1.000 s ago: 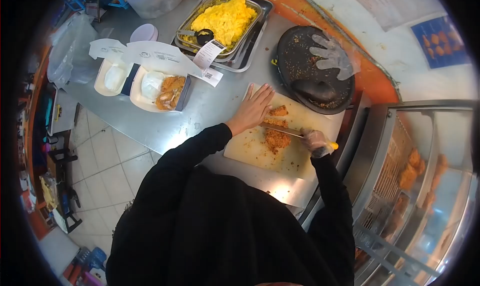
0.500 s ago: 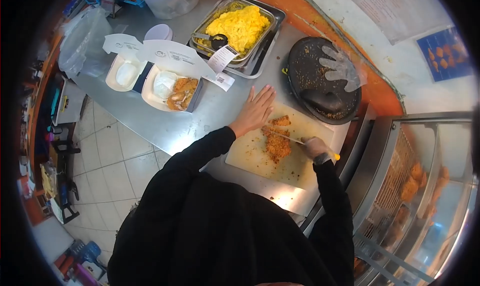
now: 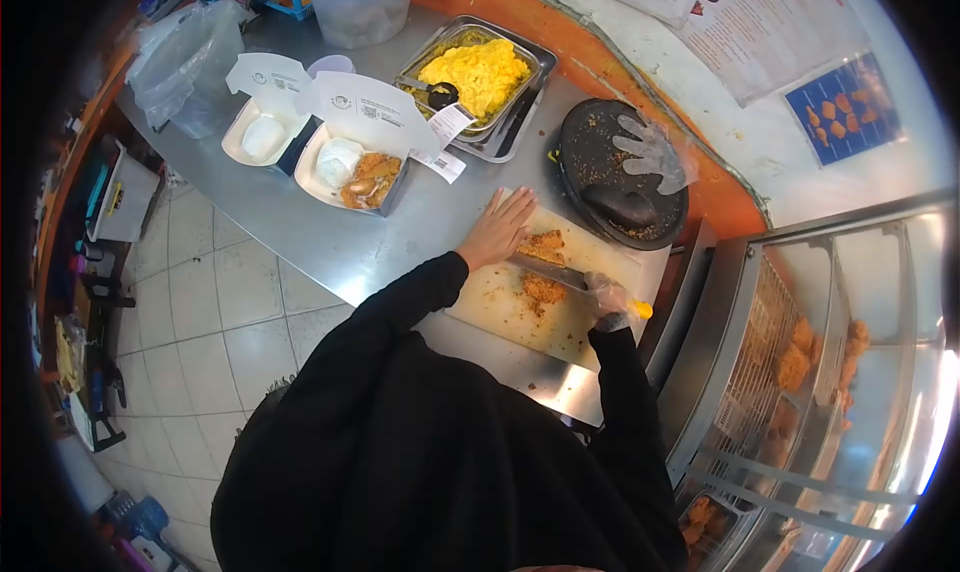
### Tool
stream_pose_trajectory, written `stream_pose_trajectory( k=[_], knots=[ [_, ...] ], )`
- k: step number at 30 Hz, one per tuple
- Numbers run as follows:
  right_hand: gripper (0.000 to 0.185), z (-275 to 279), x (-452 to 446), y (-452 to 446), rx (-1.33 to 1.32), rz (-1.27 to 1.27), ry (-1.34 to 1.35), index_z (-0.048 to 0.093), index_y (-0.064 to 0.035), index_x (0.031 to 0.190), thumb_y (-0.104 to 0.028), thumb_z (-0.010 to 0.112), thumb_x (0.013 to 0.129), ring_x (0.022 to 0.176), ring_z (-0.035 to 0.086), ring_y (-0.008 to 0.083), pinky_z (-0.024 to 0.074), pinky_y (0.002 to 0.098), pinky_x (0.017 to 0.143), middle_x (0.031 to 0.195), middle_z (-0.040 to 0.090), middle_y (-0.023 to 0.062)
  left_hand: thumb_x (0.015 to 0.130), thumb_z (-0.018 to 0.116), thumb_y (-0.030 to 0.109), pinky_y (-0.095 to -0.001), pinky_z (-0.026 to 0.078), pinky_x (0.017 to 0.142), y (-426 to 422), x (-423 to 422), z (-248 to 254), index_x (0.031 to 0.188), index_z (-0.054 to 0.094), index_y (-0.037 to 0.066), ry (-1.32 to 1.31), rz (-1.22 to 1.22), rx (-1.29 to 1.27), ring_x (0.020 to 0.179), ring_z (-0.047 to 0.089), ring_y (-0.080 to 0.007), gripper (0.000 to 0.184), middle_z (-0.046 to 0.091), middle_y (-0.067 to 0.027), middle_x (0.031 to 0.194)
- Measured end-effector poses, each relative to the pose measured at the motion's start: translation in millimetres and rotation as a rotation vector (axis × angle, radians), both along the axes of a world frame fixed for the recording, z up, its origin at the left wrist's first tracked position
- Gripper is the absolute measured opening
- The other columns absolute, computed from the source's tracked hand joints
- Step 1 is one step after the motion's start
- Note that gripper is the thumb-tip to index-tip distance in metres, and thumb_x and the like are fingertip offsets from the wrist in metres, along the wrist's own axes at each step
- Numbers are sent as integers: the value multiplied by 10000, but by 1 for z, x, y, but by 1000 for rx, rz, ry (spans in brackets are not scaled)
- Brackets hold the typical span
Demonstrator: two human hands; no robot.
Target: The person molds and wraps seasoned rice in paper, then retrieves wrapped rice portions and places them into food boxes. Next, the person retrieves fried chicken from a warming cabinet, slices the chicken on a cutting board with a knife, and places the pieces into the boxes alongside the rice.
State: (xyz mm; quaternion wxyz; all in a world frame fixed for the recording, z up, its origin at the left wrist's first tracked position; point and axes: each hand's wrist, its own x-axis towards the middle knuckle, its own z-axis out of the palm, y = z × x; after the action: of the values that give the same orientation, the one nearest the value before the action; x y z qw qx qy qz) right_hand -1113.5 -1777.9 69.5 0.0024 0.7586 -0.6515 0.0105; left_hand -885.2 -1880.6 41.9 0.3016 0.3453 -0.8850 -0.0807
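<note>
My right hand (image 3: 608, 299), in a clear plastic glove, is wrapped round the yellow handle of a knife (image 3: 548, 270). The blade lies across breaded fried chicken (image 3: 543, 289), with cut pieces on both sides of it. My bare left hand (image 3: 497, 228) is flat, fingers stretched, at the upper left edge of the cutting board (image 3: 487, 305), close to the blade's tip and holding nothing. Crumbs are scattered over the board.
Two open paper boxes (image 3: 385, 201) with rice stand at the left, one also with chicken. Behind are a tray of yellow food (image 3: 478, 77) and a black stone mortar (image 3: 590, 152) with a plastic glove on it. A glass display cabinet (image 3: 705, 372) stands at the right.
The view has shifted. The knife blade has come down across the chicken nearer its upper part, and the pieces lie more apart. My left hand stays flat by the board's edge.
</note>
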Motion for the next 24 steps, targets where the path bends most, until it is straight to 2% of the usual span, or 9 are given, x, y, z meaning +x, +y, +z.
stream_pose_trajectory(
  k=[5,7,9,13,15,19,21,22,24],
  knots=[
    [190,33,11,10,219,-41,-32,527,-82,710,-267,487,713,667,551,278,435,353,575,665,550,132,843,296,273,-446,96,972,-2,2,22,1184,305,-13,-4,-67,33,1202,173,-248,445,264,-148,1254],
    [200,36,14,14,311,-80,-74,532,-83,719,-278,491,713,664,550,282,434,350,573,661,549,130,842,300,273,-448,95,971,6,1,15,1177,312,-20,0,-59,66,1201,175,-250,445,265,-150,1252],
    [275,31,10,12,310,-57,-67,529,-95,697,-358,455,735,643,551,276,439,361,553,680,558,113,841,304,273,-450,95,970,8,1,16,1169,320,-26,1,-41,102,1200,176,-252,444,266,-152,1251],
    [237,11,-5,3,350,18,-59,526,-107,719,-334,460,729,630,552,281,438,367,552,669,558,100,838,315,269,-460,97,966,8,-1,26,1157,333,-35,30,-14,131,1200,176,-251,441,267,-154,1250],
    [187,-6,-15,1,378,74,54,521,-130,750,-307,471,717,605,556,270,439,365,531,653,555,94,836,318,266,-464,99,965,2,-2,22,1157,334,-34,29,-8,150,1200,176,-250,439,267,-152,1250],
    [148,-30,-27,5,498,-51,-118,551,-131,780,-246,484,714,650,552,271,441,355,556,678,563,104,832,328,245,-493,107,950,7,1,8,1190,294,-9,-35,22,209,1200,175,-252,440,258,-136,1258],
    [157,-5,-4,5,436,-46,110,553,-131,801,-243,484,717,632,553,269,441,361,542,671,564,98,830,336,236,-511,112,940,15,3,4,1207,272,4,-2,22,241,1199,174,-261,448,253,-130,1261],
    [157,-13,-7,12,442,-46,117,553,-131,801,-243,484,717,632,553,269,441,361,542,671,564,98,829,336,236,-510,115,939,17,5,3,1212,266,11,-17,21,211,1199,174,-262,450,252,-126,1262],
    [142,-22,-9,18,67,50,110,548,-127,767,-244,486,716,598,548,274,438,361,523,654,556,97,829,337,236,-509,118,938,18,5,5,1217,260,18,-19,24,160,1198,174,-263,452,252,-122,1264]
  ],
)
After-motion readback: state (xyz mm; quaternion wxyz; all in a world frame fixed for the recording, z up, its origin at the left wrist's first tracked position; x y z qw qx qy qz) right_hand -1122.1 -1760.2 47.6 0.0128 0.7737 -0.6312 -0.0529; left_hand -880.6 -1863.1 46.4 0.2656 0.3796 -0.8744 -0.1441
